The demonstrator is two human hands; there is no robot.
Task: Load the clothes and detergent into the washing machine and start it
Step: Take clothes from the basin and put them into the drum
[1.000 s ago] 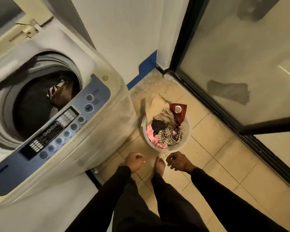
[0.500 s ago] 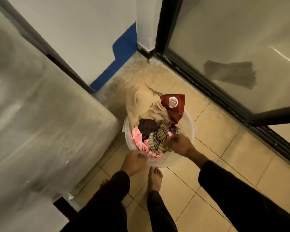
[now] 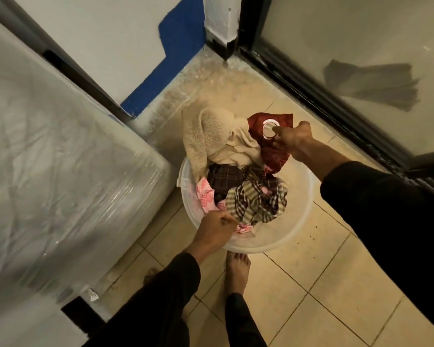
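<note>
Beige floor tiles (image 3: 298, 291) carry a clear plastic basin (image 3: 300, 216) heaped with clothes (image 3: 238, 171). At its far edge the right hand (image 3: 292, 140) pinches the maroon garment (image 3: 273, 146); the left hand (image 3: 214, 227) grips the striped cloth (image 3: 256, 202) at the near rim, beside the plastic-wrapped washing machine (image 3: 60, 171).

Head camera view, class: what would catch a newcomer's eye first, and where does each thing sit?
First the clear plastic basin on the tiled floor, heaped with clothes. The right hand grips a dark red garment at the far rim, beside a cream knit; the left hand pinches fabric at the near rim by the pink cloth. The washing machine's wrapped side fills the left.
</note>
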